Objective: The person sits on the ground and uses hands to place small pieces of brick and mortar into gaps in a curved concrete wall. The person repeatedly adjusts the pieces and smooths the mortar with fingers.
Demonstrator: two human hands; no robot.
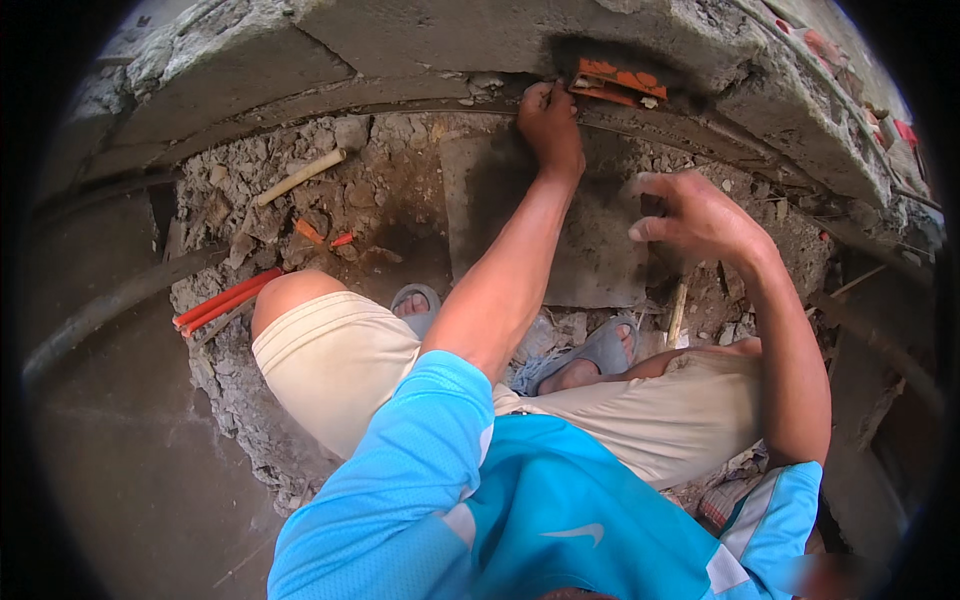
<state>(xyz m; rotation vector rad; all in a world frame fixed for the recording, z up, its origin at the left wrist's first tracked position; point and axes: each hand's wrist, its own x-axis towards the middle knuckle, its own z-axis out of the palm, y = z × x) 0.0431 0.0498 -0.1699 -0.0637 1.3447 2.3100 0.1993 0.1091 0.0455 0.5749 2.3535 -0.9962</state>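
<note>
Biggest first: rough grey wall, spanning the top (bent by the fisheye), with a ragged joint along its lower part. Below it, rubble ground, loose and uneven. On that, a flat grey board lies near the wall foot, dark patches on it (wet or shaded, cannot tell). Two red pipes rest together at left, by the knee; pale stick lies on the rubble beyond them.

Right hand hangs over the board's right side, thumb and fingers spread apart, nothing between them, slightly blurred. Left hand is up at the wall, fingers curled in tight just beside the left end of the orange block; whether they pinch anything, cannot tell.

Orange block, the piece being worked, sits in a dark recess in the wall, right of the left hand. Progress: placement looks done, or nearly so. Its edges look rough and the wall around it is darkened, so bedding and finishing around it seem left, judging by sight. Smallest: orange scraps on the rubble, apparently unused.
</note>
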